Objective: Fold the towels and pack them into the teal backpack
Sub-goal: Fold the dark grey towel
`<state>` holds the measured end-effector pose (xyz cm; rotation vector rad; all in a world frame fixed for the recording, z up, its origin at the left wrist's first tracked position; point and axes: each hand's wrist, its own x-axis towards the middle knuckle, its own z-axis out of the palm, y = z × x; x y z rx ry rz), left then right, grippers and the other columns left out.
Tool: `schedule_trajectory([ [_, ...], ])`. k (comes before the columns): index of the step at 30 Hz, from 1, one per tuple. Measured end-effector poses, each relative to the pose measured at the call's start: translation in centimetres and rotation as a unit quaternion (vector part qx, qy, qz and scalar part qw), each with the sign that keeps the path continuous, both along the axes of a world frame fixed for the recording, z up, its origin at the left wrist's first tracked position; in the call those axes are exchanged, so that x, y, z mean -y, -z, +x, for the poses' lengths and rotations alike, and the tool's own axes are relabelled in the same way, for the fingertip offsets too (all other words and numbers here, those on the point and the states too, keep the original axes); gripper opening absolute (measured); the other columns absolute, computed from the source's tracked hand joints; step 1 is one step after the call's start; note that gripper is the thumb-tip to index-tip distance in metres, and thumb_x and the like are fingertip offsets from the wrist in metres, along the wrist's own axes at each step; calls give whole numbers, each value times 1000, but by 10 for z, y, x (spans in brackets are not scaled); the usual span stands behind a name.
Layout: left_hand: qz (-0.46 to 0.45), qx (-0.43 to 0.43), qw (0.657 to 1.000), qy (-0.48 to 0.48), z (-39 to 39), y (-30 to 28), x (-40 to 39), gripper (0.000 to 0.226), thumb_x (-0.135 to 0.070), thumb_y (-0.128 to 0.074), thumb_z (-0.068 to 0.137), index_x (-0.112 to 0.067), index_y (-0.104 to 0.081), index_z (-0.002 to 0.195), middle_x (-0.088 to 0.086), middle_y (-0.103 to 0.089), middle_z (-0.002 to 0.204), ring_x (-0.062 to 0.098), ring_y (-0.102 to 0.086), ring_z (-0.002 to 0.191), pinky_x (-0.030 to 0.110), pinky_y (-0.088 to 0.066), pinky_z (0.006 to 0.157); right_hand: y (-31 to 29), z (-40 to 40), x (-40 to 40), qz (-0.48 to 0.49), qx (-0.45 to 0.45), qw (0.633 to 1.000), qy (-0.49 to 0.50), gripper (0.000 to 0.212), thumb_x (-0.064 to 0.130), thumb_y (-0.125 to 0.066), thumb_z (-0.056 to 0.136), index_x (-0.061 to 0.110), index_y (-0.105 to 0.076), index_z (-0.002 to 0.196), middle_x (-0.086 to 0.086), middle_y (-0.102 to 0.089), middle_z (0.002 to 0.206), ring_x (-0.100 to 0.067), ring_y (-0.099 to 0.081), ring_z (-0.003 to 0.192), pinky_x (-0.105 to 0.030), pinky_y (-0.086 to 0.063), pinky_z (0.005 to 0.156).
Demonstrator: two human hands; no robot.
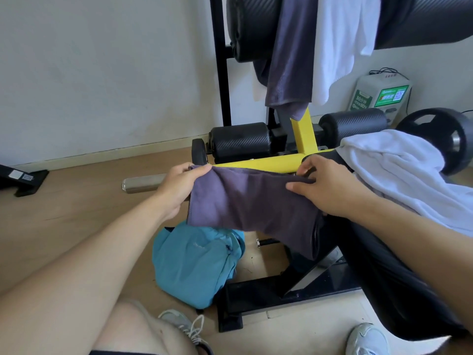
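A folded purple towel [245,203] hangs stretched between my hands above the floor. My left hand [179,188] pinches its upper left corner. My right hand [325,185] grips its upper right edge, thumb on the front. Below it the teal backpack [194,262] lies slumped on the wooden floor against the bench's foot. A white towel [399,172] lies crumpled on the black bench at the right. Another purple towel [289,55] and another white towel [343,42] hang over a padded roller at the top.
The black and yellow exercise bench frame [281,160] fills the middle and right, its black base bar [276,293] on the floor beside the backpack. A metal bar end [143,183] and a weight plate [437,137] lie nearby. My shoes [189,326] are at the bottom.
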<state>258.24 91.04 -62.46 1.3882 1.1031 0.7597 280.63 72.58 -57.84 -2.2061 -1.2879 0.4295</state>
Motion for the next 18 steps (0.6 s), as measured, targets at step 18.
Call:
schedule_trajectory([
  [18, 64, -25, 975, 210, 30, -27, 58, 21, -21, -78, 86, -6, -64, 90, 9, -79, 80, 18, -68, 69, 30, -51, 68, 1, -34, 2, 57, -40, 983, -167, 4, 25, -75, 88, 28, -72, 90, 9, -73, 65, -2, -66, 59, -21, -53, 60],
])
